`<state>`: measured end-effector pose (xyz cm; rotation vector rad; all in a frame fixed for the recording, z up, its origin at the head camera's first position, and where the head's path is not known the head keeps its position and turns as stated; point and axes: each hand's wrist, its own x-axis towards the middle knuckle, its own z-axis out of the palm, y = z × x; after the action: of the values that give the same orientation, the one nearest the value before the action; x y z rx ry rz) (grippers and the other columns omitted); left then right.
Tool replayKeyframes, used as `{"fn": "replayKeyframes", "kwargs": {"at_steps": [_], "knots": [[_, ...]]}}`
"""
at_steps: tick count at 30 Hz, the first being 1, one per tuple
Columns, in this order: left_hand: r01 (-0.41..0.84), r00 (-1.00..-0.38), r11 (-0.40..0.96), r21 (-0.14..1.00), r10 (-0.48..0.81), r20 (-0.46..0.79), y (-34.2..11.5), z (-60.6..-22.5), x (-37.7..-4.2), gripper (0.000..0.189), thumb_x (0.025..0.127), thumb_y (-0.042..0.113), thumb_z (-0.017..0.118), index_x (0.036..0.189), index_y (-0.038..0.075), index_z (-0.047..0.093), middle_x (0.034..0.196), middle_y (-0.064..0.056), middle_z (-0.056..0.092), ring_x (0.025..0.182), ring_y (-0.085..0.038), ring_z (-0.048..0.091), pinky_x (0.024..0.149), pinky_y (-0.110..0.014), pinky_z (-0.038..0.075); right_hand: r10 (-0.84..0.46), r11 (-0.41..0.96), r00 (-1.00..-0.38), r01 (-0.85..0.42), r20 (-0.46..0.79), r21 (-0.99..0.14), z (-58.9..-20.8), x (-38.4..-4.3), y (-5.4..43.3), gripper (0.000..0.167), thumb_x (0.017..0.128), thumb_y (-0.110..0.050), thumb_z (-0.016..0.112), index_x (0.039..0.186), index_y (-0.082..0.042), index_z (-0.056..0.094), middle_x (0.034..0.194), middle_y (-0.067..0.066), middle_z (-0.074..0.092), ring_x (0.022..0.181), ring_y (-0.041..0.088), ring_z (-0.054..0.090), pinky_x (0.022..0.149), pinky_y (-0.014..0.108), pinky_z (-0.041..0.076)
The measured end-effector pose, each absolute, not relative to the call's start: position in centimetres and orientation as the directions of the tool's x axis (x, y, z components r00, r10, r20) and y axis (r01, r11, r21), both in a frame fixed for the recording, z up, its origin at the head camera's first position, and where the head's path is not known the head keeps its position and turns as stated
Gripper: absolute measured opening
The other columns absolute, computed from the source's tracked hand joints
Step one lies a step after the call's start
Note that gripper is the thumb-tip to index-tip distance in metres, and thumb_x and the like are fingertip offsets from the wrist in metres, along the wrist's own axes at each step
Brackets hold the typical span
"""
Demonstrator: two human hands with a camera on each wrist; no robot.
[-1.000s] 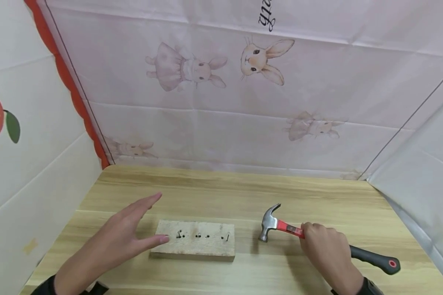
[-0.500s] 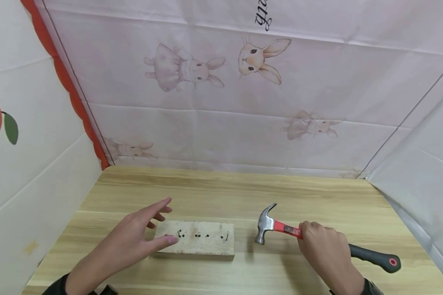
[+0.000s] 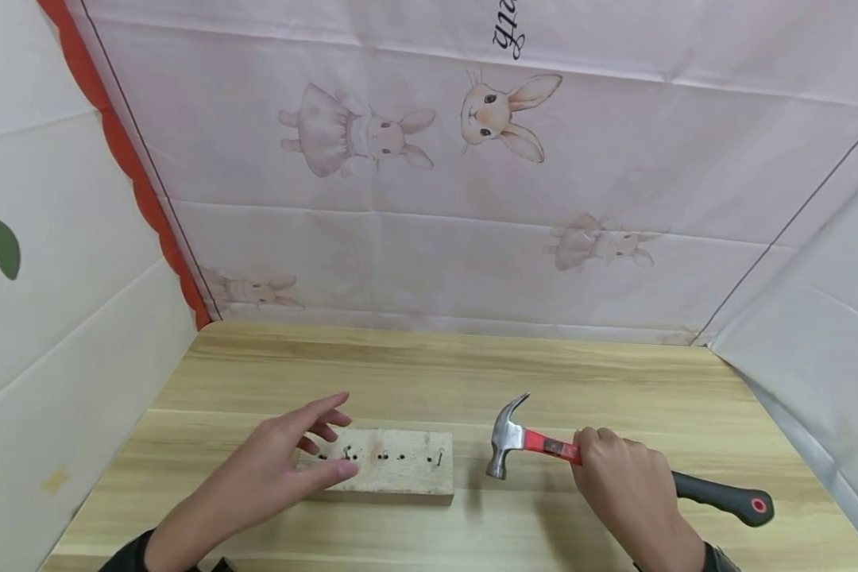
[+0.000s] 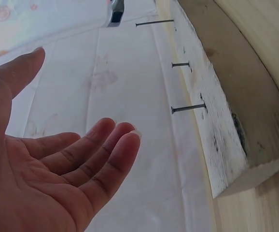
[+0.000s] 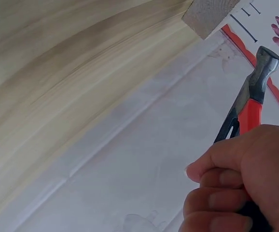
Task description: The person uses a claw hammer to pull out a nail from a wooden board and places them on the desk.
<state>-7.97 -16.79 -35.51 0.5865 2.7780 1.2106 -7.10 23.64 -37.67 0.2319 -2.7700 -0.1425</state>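
Note:
A pale wooden block [image 3: 407, 477] lies on the table, its top dotted with holes. Three nails stand up from it; in the left wrist view one nail [image 4: 188, 108] is nearest. My left hand [image 3: 279, 461] hovers over the block's left end, thumb and fingers spread apart, holding nothing. To the block's right, my right hand [image 3: 625, 485] grips a claw hammer [image 3: 506, 438] round its red and black handle. The hammer's head is raised off the table, claw pointing up and striking face down. The right wrist view shows the fingers [image 5: 216, 198] curled round the handle.
The wood-grain table [image 3: 543, 369] spreads out around the block. A pinkish sheet [image 3: 429, 262] printed with rabbits hangs behind its far edge. White sheets close in the left and right sides.
My left hand has moved rightward over the block's left end. The hammer, still in my right hand, has shifted slightly left toward the block, its head tipping a little lower.

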Motion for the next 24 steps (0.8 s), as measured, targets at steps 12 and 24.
{"fn": "replayKeyframes", "kwargs": {"at_steps": [12,24], "knots": [[0.34,-0.905,0.555,0.759,0.413,0.103,-15.5,-35.8,-8.0,0.076,0.092,0.05,0.076,0.153,0.015,0.049,0.128,0.003,0.071,0.104,-0.011,0.069,0.086,-0.025,0.059,-0.207,0.977,-0.904,-0.171,0.375,0.128,-37.2,-6.7,23.4,0.018,0.075,-0.007,0.083,0.073,-0.01,0.066,0.055,-0.005,0.041,0.047,0.009,0.032,0.04,0.023,0.024],[0.37,-0.882,0.523,0.768,0.458,0.113,-14.4,-36.1,-8.1,0.073,0.094,0.046,0.075,0.153,0.012,0.049,0.127,0.001,0.072,0.106,-0.013,0.069,0.088,-0.024,0.059,-0.25,0.967,-0.879,-0.205,0.407,0.15,-36.9,-6.4,23.2,0.021,0.074,-0.006,0.083,0.07,-0.012,0.063,0.055,-0.006,0.038,0.047,0.008,0.029,0.041,0.023,0.022]]}}
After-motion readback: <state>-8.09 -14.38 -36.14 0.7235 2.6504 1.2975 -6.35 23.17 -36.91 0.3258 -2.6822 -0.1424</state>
